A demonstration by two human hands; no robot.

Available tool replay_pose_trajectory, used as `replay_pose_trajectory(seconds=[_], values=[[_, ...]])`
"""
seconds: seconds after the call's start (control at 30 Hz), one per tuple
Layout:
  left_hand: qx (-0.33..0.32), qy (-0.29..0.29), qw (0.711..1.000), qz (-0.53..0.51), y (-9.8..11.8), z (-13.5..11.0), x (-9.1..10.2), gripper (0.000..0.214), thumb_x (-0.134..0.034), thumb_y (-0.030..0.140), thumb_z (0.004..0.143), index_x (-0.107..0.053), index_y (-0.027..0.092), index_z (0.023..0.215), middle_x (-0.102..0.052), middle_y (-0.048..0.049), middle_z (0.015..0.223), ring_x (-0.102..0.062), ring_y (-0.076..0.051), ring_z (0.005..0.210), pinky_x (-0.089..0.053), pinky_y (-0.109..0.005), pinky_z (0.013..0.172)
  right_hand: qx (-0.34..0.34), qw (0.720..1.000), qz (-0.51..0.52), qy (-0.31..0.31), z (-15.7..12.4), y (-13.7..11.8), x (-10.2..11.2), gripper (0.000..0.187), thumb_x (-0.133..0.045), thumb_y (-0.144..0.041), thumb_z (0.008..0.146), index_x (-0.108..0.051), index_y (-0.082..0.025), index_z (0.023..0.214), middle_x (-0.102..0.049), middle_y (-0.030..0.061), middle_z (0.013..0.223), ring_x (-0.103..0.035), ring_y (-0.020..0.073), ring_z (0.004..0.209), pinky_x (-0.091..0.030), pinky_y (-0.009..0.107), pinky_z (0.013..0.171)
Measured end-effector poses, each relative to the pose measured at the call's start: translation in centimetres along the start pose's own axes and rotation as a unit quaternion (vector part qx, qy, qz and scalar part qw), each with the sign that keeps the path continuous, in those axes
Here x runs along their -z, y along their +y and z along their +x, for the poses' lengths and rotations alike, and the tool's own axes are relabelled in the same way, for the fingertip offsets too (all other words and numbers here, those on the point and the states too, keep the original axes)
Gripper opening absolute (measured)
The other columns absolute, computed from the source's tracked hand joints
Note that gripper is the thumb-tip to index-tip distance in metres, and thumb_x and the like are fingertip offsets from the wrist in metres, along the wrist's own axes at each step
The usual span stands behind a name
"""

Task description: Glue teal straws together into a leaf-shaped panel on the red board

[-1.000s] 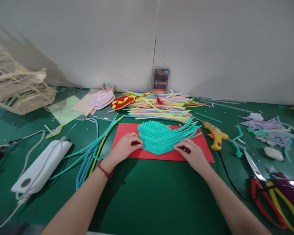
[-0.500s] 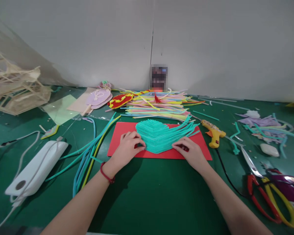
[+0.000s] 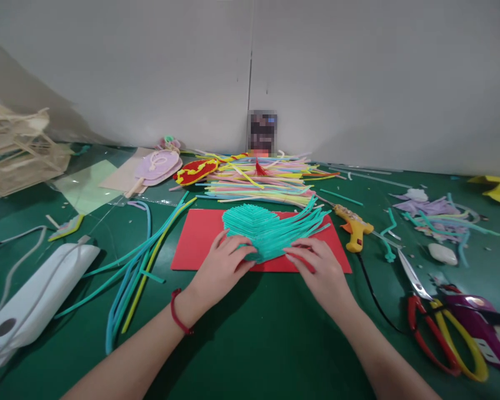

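A teal leaf shape made of pipe cleaners (image 3: 256,222) lies on a red rectangular board (image 3: 200,228), its loose strands fanning out to the right. Over the leaf's lower left part sits my left hand (image 3: 225,261), thumb and fingers closed in on its bottom edge. My right hand (image 3: 319,266) pinches at the lower right edge, where the strands begin to spread. Both sets of fingertips touch the leaf, and the left fingers cover some of it.
Pipe cleaners (image 3: 262,191) lie in a bundle behind the board, more (image 3: 137,266) to its left. To the right are a yellow glue gun (image 3: 356,229) with its cord and scissors (image 3: 416,289). A white power bank (image 3: 41,294) lies left, and a wooden stick model (image 3: 19,150) stands behind.
My left hand has moved right, from the leaf's left edge further over its lower part. The right hand stays at the lower right edge. The view has turned slightly right.
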State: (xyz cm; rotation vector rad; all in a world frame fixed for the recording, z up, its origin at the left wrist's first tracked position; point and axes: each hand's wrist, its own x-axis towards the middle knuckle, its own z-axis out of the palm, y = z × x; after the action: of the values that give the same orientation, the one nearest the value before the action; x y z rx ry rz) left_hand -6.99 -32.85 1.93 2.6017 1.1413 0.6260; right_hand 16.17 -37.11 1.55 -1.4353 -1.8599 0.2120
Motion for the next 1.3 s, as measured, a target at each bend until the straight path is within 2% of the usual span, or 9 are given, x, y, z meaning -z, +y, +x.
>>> replay_pose_trajectory(seconds=[0.13,0.27,0.43,0.7,1.03,1.3], values=[[0.010,0.042,0.999,0.027,0.7,0.2,-0.7,0.009,-0.054,0.024,0.090,-0.063,0.023,0.091,-0.066,-0.0009,0.094,-0.060,-0.017,0.092,-0.032,-0.044,0.105,-0.038,0.999,0.028,0.009,0.4,1.6,-0.6,0.021,-0.055,-0.036,0.089,-0.073,-0.026,0.082,-0.063,0.0056,0.081,-0.060,0.0192,0.078,-0.052,0.034,0.071],[-0.007,0.063,0.997,0.052,1.2,0.4,-1.0,0.011,-0.054,0.024,0.091,-0.064,0.022,0.088,-0.066,0.0005,0.088,-0.060,-0.016,0.087,-0.033,-0.042,0.103,-0.069,0.995,0.076,-0.022,0.8,2.7,-1.0,0.024,-0.057,-0.042,0.087,-0.072,-0.025,0.080,-0.064,0.0042,0.076,-0.062,0.0181,0.074,-0.052,0.031,0.066],[-0.011,0.056,0.997,0.049,1.3,0.4,-1.2,0.014,-0.053,0.024,0.092,-0.065,0.021,0.085,-0.067,0.0011,0.085,-0.060,-0.016,0.084,-0.033,-0.042,0.104,-0.091,0.991,0.091,-0.039,1.0,2.8,-1.2,0.028,-0.057,-0.047,0.086,-0.071,-0.024,0.076,-0.064,0.0042,0.075,-0.062,0.0176,0.071,-0.052,0.030,0.062],[-0.003,0.044,0.998,0.048,1.3,0.4,-1.2,0.015,-0.051,0.024,0.092,-0.064,0.023,0.086,-0.067,0.0011,0.085,-0.062,-0.016,0.086,-0.030,-0.045,0.107,-0.092,0.991,0.088,-0.048,1.0,2.8,-1.3,0.027,-0.057,-0.044,0.086,-0.070,-0.023,0.075,-0.063,0.0046,0.074,-0.061,0.0174,0.071,-0.052,0.030,0.061],[0.027,0.040,0.999,0.020,1.2,0.4,-1.4,0.011,-0.054,0.023,0.089,-0.064,0.023,0.085,-0.067,0.0016,0.086,-0.061,-0.016,0.085,-0.029,-0.047,0.108,-0.117,0.987,0.097,-0.049,0.8,3.1,-1.5,0.022,-0.060,-0.043,0.084,-0.069,-0.023,0.081,-0.064,0.0038,0.076,-0.060,0.0159,0.068,-0.052,0.029,0.062],[0.032,0.031,0.999,0.008,1.2,0.4,-1.5,0.014,-0.051,0.022,0.090,-0.064,0.024,0.085,-0.066,0.0014,0.086,-0.061,-0.016,0.086,-0.027,-0.048,0.109,-0.102,0.991,0.076,-0.051,1.0,3.1,-1.6,0.026,-0.057,-0.045,0.085,-0.071,-0.024,0.078,-0.064,0.0046,0.073,-0.060,0.0171,0.068,-0.051,0.029,0.059]])
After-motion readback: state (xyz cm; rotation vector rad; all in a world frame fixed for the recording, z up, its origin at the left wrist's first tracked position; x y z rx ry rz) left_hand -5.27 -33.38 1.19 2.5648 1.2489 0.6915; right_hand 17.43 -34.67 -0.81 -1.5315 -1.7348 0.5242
